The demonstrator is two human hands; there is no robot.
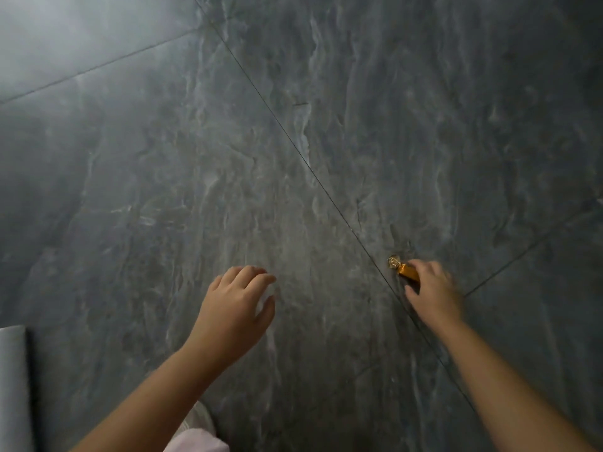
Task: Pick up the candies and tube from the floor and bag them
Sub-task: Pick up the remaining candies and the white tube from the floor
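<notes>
Right hand pinching orange candy on floor beside tile seam; left hand loosely spread, well apart.

Colours and patterns: floor, candy, edge items.
Floor: dark grey tiles marbled with paler grey and whitish veins, streaks running mostly from near edge to far edge; thin dark joint lines cross on the diagonal; far left corner washed to a hazy light grey. Candy: orange wrapper, its twisted end shiny gold with pale glints. Fabric at near edge: very pale pink, plain. Strip at near left corner: flat light grey, plain.
</notes>
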